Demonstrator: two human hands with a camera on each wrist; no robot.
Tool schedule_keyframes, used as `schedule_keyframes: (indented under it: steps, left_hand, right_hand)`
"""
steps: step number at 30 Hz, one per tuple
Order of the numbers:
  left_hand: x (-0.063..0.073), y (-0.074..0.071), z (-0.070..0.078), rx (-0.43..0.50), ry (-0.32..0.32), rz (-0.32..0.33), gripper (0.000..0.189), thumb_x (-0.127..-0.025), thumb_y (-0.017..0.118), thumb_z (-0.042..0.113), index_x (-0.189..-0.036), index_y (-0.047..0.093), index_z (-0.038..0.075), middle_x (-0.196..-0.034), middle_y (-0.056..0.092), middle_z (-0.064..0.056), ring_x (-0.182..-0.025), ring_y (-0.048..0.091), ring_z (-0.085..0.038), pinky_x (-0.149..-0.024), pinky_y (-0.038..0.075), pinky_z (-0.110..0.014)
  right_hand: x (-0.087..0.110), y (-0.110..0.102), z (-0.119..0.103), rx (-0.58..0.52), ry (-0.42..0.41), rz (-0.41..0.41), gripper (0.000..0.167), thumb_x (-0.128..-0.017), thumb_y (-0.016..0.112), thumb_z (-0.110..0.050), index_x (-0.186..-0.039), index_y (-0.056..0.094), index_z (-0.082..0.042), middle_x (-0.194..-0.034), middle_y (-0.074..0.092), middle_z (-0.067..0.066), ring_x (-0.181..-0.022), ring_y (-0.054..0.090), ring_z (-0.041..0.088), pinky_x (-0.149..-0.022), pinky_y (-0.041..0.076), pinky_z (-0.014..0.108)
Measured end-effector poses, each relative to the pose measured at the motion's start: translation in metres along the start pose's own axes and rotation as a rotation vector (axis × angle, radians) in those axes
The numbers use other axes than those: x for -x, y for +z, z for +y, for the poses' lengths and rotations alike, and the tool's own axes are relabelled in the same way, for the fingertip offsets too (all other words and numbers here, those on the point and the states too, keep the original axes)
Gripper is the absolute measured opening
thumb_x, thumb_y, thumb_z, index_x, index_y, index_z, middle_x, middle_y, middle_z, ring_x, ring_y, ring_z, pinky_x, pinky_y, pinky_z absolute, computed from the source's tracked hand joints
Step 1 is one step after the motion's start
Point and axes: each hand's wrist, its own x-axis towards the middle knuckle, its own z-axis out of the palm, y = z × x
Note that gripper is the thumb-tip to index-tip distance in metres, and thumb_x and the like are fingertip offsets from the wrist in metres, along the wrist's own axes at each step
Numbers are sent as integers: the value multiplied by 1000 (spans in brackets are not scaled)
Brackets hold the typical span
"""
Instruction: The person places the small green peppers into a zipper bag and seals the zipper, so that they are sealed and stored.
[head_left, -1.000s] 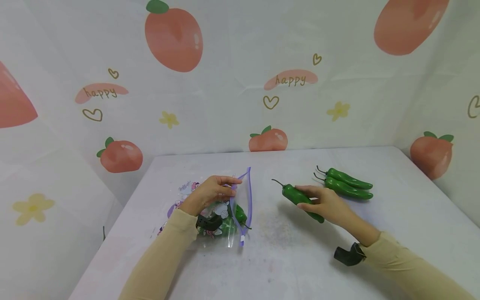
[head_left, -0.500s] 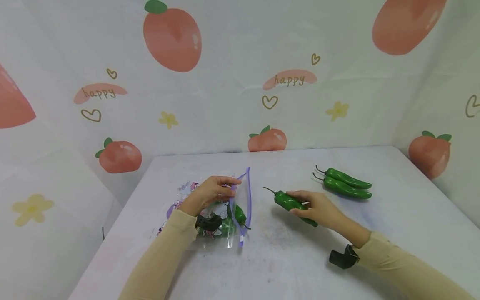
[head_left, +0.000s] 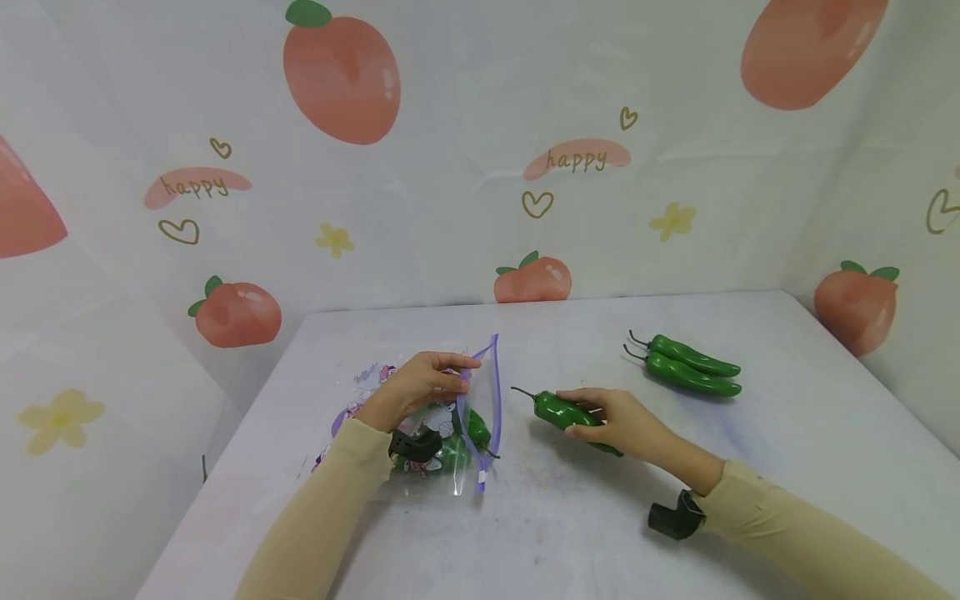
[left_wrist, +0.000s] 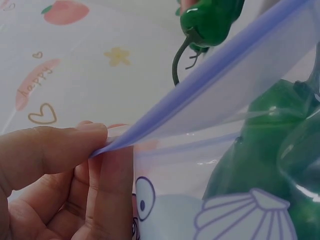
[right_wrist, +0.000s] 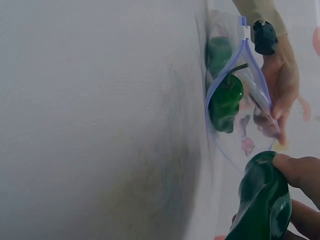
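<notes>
My left hand [head_left: 422,385] pinches the purple rim of a clear zip bag [left_wrist: 170,170] printed with cartoon figures, and the bag's mouth gapes toward the right. Inside it, green peppers [right_wrist: 226,104] show through the plastic, one with its stem poking out at the opening. To the right of the mouth, my right hand [head_left: 626,423] grips a long green pepper [head_left: 558,410] by its body, stem end pointing at the bag. In the left wrist view this pepper's stem hangs just beyond the purple rim. The hand hides part of its lower end.
Two more long green peppers [head_left: 693,372] lie side by side at the right rear of the white table [head_left: 525,542]. Behind the table hangs a white cloth [head_left: 435,208] with peach prints. A white slider [right_wrist: 245,33] sits at one end of the bag's zip.
My right hand has carried the pepper left and slightly toward me, closer to the bag's mouth. The left hand keeps its pinch on the rim, almost still.
</notes>
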Motion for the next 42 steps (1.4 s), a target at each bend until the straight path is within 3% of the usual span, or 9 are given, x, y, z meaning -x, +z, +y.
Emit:
schedule_keyframes:
  steps: [6,11,19,36,42]
  left_hand:
    - [-1,1,-1,15,-1,4,42,-89,61,-4,-131,54,-7,-125,51,-18,-80,53,-11,-75,50,-25]
    - [-1,1,-2,18,-10,18,42,-89,62,-4,-131,55,-7,-127,50,-17,-87,53,-13,-81,52,-28]
    - [-1,1,-2,12,-9,29,41,-88,63,-4,-129,57,-6,-122,53,-12,-88,54,-14,-83,52,-29]
    - [-1,1,-3,13,-9,27,42,-88,62,-5,-129,57,-7,-117,53,-10,-87,53,-13,-82,52,-29]
    - [-2,1,-2,22,-4,26,42,-88,63,-6,-129,57,-7,-118,53,-10,-87,53,-13,-81,52,-28]
  right_hand:
    - [-2,3,-4,31,-1,11,50,-84,76,-23,-130,62,-11,-126,63,14,-103,61,23,-86,53,41]
    - [-4,5,-8,39,-8,10,50,-83,77,-25,-129,63,-12,-125,64,12,-101,59,21,-84,52,39]
    - [-7,11,-13,9,1,-21,49,-82,77,-26,-128,63,-12,-124,64,10,-101,58,21,-87,52,41]
    - [-15,26,-15,12,-65,-68,47,-83,77,-27,-125,65,-9,-120,66,11,-100,60,21,-86,52,40]
    - [-16,29,-15,14,-63,-81,46,-83,77,-27,-124,66,-9,-118,67,9,-98,61,20,-81,52,33]
